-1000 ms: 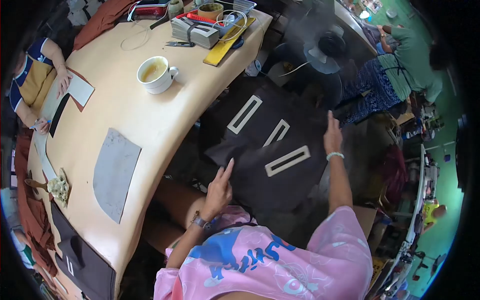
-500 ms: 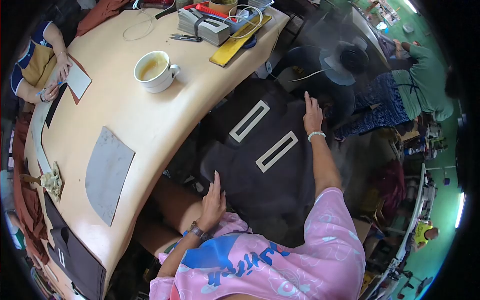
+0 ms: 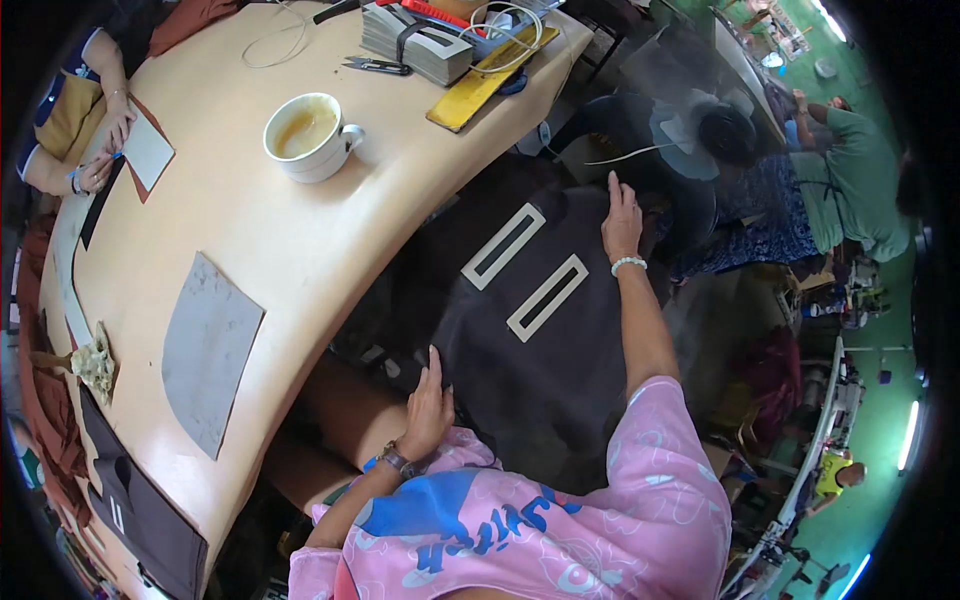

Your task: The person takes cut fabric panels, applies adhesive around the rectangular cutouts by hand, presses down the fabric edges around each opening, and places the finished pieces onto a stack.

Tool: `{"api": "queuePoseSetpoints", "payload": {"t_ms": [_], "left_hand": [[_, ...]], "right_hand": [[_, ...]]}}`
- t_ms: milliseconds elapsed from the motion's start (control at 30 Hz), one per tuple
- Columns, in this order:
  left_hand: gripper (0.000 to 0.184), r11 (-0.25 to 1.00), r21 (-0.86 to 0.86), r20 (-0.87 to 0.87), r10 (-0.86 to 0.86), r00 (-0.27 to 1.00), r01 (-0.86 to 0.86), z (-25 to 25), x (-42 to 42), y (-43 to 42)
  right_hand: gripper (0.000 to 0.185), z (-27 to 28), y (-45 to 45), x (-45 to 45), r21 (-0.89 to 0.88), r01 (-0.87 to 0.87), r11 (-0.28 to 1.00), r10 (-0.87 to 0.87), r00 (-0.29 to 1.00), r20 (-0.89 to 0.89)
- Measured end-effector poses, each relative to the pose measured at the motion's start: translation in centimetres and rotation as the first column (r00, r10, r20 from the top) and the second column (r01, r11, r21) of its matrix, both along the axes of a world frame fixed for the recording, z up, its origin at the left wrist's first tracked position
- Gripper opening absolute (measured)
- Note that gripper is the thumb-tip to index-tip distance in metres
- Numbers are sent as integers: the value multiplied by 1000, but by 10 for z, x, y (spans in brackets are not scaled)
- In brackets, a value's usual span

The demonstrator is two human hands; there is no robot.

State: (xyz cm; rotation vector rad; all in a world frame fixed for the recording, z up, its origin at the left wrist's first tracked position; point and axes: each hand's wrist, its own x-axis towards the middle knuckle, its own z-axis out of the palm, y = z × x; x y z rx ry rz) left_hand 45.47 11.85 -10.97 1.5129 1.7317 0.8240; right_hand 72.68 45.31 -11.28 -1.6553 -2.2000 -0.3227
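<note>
Head view: beside the smooth cream tabletop, this dark, matte fabric panel with two pale rectangular frames looks light and limp, best held by opposite edges; my left hand and right hand sit there, fingers outstretched, seemingly pinching nothing.

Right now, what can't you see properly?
Head view:
Underneath the dark, wide cloth: the cloth hides it.
Palm of the right hand: its back hides it.
Inside bottom of the round white cup: brown drink covers it.
Long red tool: cut by top edge.
</note>
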Motion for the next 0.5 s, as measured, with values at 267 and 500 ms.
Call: {"api": "queuePoseSetpoints", "payload": {"t_ms": [267, 500], "left_hand": [[84, 972, -225, 140, 98, 985, -65, 6, -16, -1], [75, 977, -178, -58, 112, 992, -120, 33, -59, -20]], "right_hand": [[63, -11, -45, -16, -121, 128, 984, -136, 989, -59], [62, 20, -116, -63, -117, -44, 992, 25, 987, -160]]}}
